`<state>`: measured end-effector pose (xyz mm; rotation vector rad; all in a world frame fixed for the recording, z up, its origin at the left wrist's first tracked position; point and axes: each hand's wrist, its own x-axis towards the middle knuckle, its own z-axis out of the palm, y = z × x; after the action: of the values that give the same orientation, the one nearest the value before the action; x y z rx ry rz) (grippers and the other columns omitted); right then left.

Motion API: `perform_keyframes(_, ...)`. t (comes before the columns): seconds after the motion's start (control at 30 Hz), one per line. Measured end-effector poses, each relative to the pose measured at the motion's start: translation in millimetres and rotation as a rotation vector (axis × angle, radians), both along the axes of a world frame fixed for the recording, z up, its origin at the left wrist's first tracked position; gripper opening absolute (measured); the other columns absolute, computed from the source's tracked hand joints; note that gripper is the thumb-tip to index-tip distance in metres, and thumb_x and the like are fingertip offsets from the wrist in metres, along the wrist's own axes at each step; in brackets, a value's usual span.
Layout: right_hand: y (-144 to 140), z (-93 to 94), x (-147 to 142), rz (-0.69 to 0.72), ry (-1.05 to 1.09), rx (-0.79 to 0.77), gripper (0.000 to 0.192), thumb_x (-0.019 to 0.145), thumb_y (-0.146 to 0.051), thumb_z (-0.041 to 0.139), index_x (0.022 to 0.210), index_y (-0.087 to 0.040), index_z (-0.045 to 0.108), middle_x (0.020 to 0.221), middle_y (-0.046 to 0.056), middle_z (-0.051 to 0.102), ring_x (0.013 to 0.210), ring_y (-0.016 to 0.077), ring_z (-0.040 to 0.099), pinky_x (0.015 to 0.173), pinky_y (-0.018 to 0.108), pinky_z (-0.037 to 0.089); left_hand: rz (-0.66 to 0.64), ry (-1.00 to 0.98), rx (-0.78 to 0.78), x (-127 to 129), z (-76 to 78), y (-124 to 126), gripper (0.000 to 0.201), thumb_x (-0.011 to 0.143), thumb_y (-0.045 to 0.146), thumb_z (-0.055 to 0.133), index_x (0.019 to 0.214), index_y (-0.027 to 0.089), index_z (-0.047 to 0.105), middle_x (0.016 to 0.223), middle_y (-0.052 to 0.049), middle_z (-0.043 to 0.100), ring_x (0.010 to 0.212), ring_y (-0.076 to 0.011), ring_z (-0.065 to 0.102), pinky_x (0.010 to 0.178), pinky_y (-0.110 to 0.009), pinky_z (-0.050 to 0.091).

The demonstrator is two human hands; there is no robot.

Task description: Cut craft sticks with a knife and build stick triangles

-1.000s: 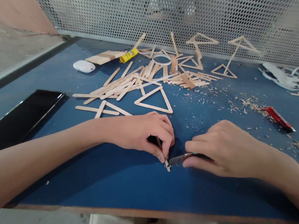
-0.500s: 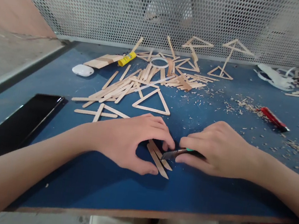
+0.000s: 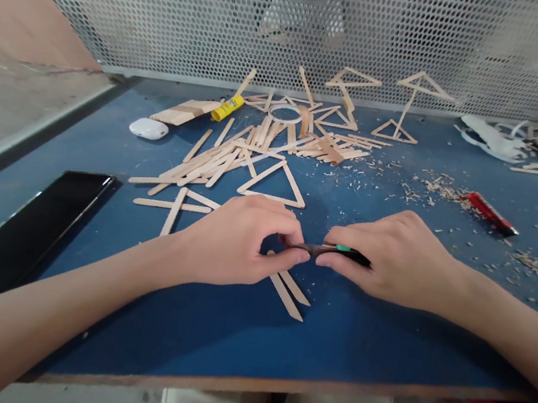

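My right hand (image 3: 386, 263) is closed around a box cutter (image 3: 349, 254) with a black and green handle, its dark blade pointing left. Thumb and fingers of my left hand (image 3: 252, 243) pinch the blade end of that cutter. Below the left fingers, two craft sticks (image 3: 288, 295) with slanted ends lie side by side on the blue table (image 3: 208, 340), their upper ends partly hidden by the hand. Just beyond my left hand is a triangle of glued craft sticks (image 3: 272, 197).
Loose craft sticks (image 3: 224, 161) pile up behind, with a yellow glue tube (image 3: 228, 108) and a tape roll (image 3: 285, 114). A phone (image 3: 26, 233) and white case (image 3: 149, 128) lie left. At right are a red cutter (image 3: 492, 214) and wood shavings (image 3: 436, 186). Perforated metal panel (image 3: 199, 23) stands behind.
My left hand has closed from a wide curve over the two sticks onto the cutter's blade end. The cutter has been raised off the sticks and turned more level.
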<state>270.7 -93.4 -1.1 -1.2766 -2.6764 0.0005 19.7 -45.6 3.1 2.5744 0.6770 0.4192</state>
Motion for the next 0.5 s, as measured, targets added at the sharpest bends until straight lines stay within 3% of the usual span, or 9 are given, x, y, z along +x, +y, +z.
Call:
perform_keyframes(0.27, 32, 6.4, 30, 0.077, -0.016, -0.304, 0.042, 0.102, -0.058, 0.043, 0.098, -0.028, 0.071, 0.063, -0.003, 0.065, 0.054, 0.0127, 0.051, 0.057, 0.028, 0.026, -0.017, 0.026, 0.025, -9, 3.1, 18, 0.019, 0.095, 0.037, 0.066, 0.085, 0.022, 0.074, 0.082, 0.002, 0.073, 0.075, -0.0118, 0.063, 0.072, -0.025, 0.044)
perform_keyframes(0.5, 41, 5.8, 36, 0.093, 0.052, -0.438, 0.041, 0.102, -0.057, 0.044, 0.097, -0.025, 0.069, 0.059, -0.004, 0.055, 0.05, 0.0112, 0.044, 0.056, 0.028, 0.027, -0.216, -0.036, 0.074, -13, 6.9, 23, 0.01, 0.094, 0.029, 0.069, 0.091, 0.02, 0.07, 0.092, -0.002, 0.073, 0.086, -0.0138, 0.065, 0.081, -0.026, 0.046)
